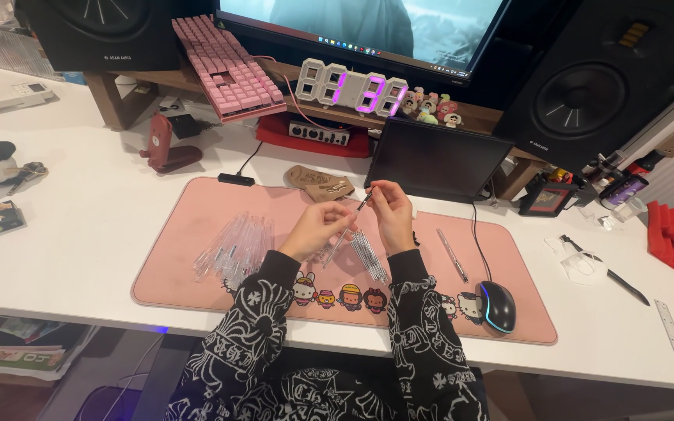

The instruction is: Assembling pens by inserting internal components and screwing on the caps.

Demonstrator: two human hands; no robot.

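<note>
My right hand [393, 214] pinches a pen [362, 204] near its dark tip, fingertips pressed on the barrel, with the tip held up and tilted toward the screens. My left hand [317, 228] closes loosely on the lower, clear part of the same pen, fingers curled about it; the exact contact is too small to make out. Both hands are raised above the pink mat [196, 204], roughly over its middle, and both sleeves are black with a white pattern. Just below the hands a small bunch of clear barrels [370, 256] lies on the mat, fanned toward my right forearm. To the left, a larger heap of clear barrels [235, 245] lies on the mat, apart from the left hand. One single pen [452, 254] lies alone on the mat to the right of the right hand, and beyond it, near the mat's right front corner, sits a dark mouse [496, 306] with a lit rim. A brown pouch [320, 184] rests at the mat's far edge, just beyond the hands. Behind it a small dark tablet [437, 160] leans upright. Further back a white clock [352, 87] with purple digits stands on a wooden shelf, a pink keyboard [226, 66] is propped beside it, and a black speaker [596, 86] stands to the right. A ruler [672, 334] lies on the white desk [79, 226] at far right.
</note>
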